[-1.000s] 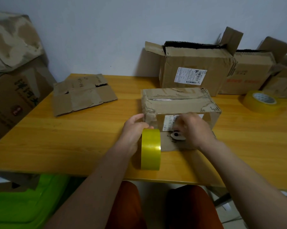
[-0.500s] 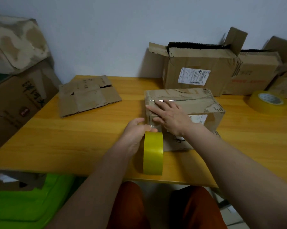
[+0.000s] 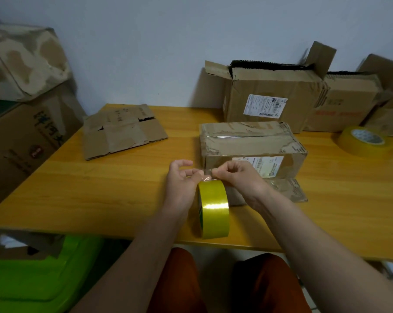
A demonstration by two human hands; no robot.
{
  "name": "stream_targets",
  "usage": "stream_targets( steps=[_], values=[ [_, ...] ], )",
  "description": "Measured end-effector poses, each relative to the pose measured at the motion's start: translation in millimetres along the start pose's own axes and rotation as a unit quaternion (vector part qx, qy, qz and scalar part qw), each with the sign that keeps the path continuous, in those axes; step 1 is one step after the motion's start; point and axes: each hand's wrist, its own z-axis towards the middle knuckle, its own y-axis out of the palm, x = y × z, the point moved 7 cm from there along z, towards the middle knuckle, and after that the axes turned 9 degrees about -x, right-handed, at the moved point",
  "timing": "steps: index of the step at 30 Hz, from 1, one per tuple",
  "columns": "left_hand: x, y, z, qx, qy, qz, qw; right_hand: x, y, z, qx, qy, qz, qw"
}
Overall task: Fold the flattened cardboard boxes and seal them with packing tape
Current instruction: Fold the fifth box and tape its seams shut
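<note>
Viewing the scene from the head camera, the only view, we find the grip at the centre: the left hand [image 3: 182, 184] curls round the near roll of yellow-green packing tape [image 3: 213, 211], which stands on edge at the near rim of the wooden table [image 3: 100, 193], while the right hand [image 3: 238, 177] pinches the free end of the tape strip [image 3: 205, 175] between thumb and forefinger just above the roll. Just beyond the pinch, and touching neither hand as far as we can tell, sits the folded cardboard box [image 3: 249, 143], its top seam already covered with clear tape and a flap [image 3: 283, 190] lying flat towards us beside the right wrist. Well to the left of the grip lies a flattened box [image 3: 121, 132], not yet folded. Far to the right rests a second tape roll [image 3: 362, 141], lying flat; behind the work stand opened cartons [image 3: 272, 96] against the wall.

We judge the strip to be thin, limp and sticky on one face, so it is likely to curl onto itself; it is best held by its very end and kept taut against the roll. The box looks light and stiff along its creases but worn at the edges, so we would steady it on a flat panel, not by a torn corner.
</note>
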Motion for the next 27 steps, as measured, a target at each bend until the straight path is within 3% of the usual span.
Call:
stream_targets(
  steps=[6,14,20,24,27],
  values=[
    [14.2,-10.5,-10.3,0.012,0.078,0.063,0.995,-7.6,6.2,-11.6,0.024,-0.041,0.054,0.997],
    [27.6,-6.8,-16.1,-0.055,0.045,0.144,0.987,-14.4,7.0,-27.1,0.027,-0.100,0.025,0.994],
    [36.3,-3.2,-24.6,-0.017,0.056,0.291,0.955,-14.3,3.8,-34.0,0.026,-0.088,-0.027,0.995],
    [34.1,6.5,-30.9,-0.027,0.068,0.218,0.973,-15.1,-1.3,-38.0,0.057,-0.062,-0.104,0.991],
    [34.7,10.4,-32.5,-0.026,0.067,0.207,0.976,-26.9,-5.1,-47.2,0.037,-0.092,-0.160,0.982]
  ],
)
